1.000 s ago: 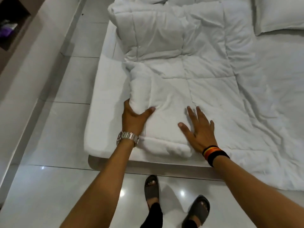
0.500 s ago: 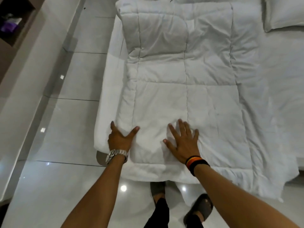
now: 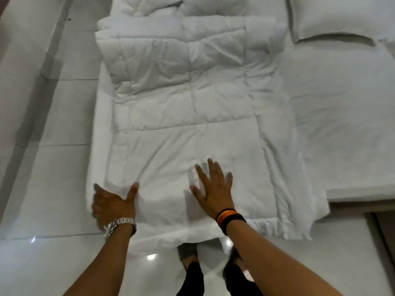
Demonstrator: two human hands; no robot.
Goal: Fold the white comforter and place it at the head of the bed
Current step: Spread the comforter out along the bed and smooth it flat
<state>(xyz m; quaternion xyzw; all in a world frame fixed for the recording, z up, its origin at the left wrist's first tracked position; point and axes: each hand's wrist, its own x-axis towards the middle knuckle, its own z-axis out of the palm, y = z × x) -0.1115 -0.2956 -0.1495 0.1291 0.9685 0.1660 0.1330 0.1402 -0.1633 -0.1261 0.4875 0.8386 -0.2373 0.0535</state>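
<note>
The white quilted comforter point(image 3: 192, 99) lies folded into a long strip down the left side of the bed point(image 3: 342, 124), its near end hanging over the foot edge. My left hand point(image 3: 111, 204), with a metal watch, rests at the strip's near left corner, thumb on top and fingers along the side edge. My right hand point(image 3: 213, 189), with a striped wristband, lies flat with spread fingers on the comforter's near middle. Neither hand closes around the fabric.
A white pillow point(image 3: 342, 16) sits at the far right, at the head of the bed. Glossy tiled floor point(image 3: 53, 167) runs along the bed's left side. My feet in dark sandals point(image 3: 188, 253) stand at the foot edge.
The rolled near-left edge of the comforter has been flattened into a straight strip. Both hands slid toward the foot edge, and the view has shifted so the strip's end now overhangs.
</note>
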